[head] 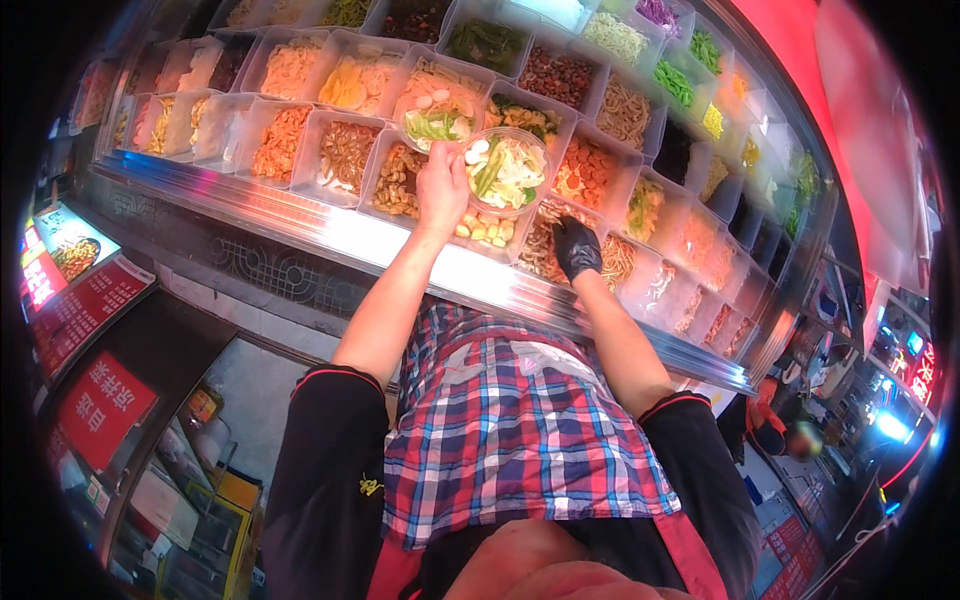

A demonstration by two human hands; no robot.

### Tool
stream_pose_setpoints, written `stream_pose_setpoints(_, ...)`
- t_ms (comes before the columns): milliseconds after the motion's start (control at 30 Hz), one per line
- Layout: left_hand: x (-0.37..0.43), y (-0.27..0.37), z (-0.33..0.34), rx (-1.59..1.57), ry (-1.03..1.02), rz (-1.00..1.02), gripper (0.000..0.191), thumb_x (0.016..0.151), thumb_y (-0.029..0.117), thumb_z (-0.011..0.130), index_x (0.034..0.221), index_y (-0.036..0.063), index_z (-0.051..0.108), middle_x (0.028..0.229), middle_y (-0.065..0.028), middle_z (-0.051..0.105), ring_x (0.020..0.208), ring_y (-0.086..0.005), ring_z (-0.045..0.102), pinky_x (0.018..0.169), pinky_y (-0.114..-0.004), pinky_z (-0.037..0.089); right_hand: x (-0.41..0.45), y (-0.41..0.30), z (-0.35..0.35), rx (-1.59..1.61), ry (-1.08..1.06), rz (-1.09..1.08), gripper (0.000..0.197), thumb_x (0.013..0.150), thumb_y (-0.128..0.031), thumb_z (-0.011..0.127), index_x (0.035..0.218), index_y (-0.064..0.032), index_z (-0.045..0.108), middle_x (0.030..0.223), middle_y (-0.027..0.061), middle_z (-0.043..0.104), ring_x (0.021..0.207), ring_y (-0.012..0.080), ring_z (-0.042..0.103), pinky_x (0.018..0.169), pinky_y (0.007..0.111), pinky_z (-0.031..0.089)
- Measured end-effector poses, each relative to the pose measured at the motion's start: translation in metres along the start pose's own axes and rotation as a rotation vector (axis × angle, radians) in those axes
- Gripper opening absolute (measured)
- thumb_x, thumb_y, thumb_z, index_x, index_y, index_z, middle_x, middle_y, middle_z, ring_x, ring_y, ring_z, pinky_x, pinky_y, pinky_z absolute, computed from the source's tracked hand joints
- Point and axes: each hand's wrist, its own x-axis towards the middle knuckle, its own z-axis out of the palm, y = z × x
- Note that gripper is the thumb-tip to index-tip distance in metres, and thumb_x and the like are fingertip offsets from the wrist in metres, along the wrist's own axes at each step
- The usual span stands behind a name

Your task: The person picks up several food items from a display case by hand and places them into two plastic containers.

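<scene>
My bare left hand (442, 187) grips the rims of two clear round plastic bowls side by side, above the food bins. One bowl (437, 126) holds green leaves and small white eggs. In the other bowl (510, 172) lie pale cabbage, green vegetable pieces and small white eggs. My right hand (577, 247), in a black glove, reaches fingers-down into a bin of brownish sliced food (536, 251). Its fingertips are partly hidden, so whether they pinch anything is unclear. Beside that hand sits a bin of orange-brown strands (619, 259).
Rows of translucent bins fill the counter, among them orange slices (589, 172), shredded orange food (281, 142) and peanuts or beans (559, 75). A shiny metal edge (337, 232) runs along the near side. Red signs (105, 409) stand at left. Another person (765, 424) is at far right.
</scene>
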Motion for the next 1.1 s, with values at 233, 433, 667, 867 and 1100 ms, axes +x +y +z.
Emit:
stream_pose_setpoints(233, 0.014, -0.001, -0.014, 0.009, -0.023, 0.001, 0.019, 0.102, 0.01, 0.062, 0.119, 0.0023, 0.059, 0.097, -0.0216, 0.076, 0.093, -0.0395, 0.075, 0.079, -0.046, 0.057, 0.005, -0.025, -0.031, 0.143, 0.083, -0.01, 0.036, 0.099, -0.039, 0.064, 0.113, -0.0082, 0.075, 0.109, 0.0221, 0.075, 0.106, 0.0419, 0.071, 0.093, 0.05, 0.055)
stream_pose_setpoints(433, 0.016, -0.007, -0.038, 0.039, -0.114, -0.076, 0.02, 0.101, 0.008, 0.063, 0.12, 0.002, 0.06, 0.098, -0.0216, 0.076, 0.094, -0.0372, 0.076, 0.08, -0.043, 0.058, -0.04, -0.068, -0.073, 0.466, 0.2, 0.046, 0.028, 0.098, -0.027, 0.07, 0.11, -0.0025, 0.075, 0.091, 0.0159, 0.078, 0.08, 0.0232, 0.075, 0.076, 0.039, 0.058)
stream_pose_setpoints(667, 0.013, -0.011, -0.022, -0.046, -0.078, -0.089, 0.018, 0.102, 0.009, 0.061, 0.119, 0.0025, 0.058, 0.097, -0.0227, 0.076, 0.093, -0.0412, 0.075, 0.078, -0.048, 0.057, -0.022, -0.159, -0.113, 0.412, 0.071, -0.119, 0.036, 0.098, -0.027, 0.075, 0.126, -0.0053, 0.07, 0.093, 0.0165, 0.077, 0.086, 0.0269, 0.075, 0.079, 0.037, 0.057)
stream_pose_setpoints(867, 0.008, 0.011, -0.018, -0.023, -0.087, -0.044, 0.019, 0.102, 0.011, 0.062, 0.119, 0.0032, 0.059, 0.094, -0.0223, 0.075, 0.09, -0.0419, 0.074, 0.075, -0.049, 0.056, 0.019, -0.075, -0.053, 0.531, 0.018, 0.046, 0.031, 0.099, -0.029, 0.072, 0.115, -0.0013, 0.071, 0.091, 0.0167, 0.076, 0.085, 0.0239, 0.071, 0.08, 0.037, 0.054)
stream_pose_setpoints(1100, -0.009, 0.006, -0.021, -0.055, -0.098, -0.067, 0.022, 0.102, 0.014, 0.065, 0.119, 0.002, 0.059, 0.096, -0.0229, 0.076, 0.092, -0.0391, 0.076, 0.077, -0.045, 0.058, 0.012, -0.067, -0.035, 0.954, -0.114, 0.057, 0.027, 0.101, -0.022, 0.069, 0.105, 0.0043, 0.072, 0.09, 0.0084, 0.074, 0.076, 0.0164, 0.069, 0.073, 0.031, 0.058)
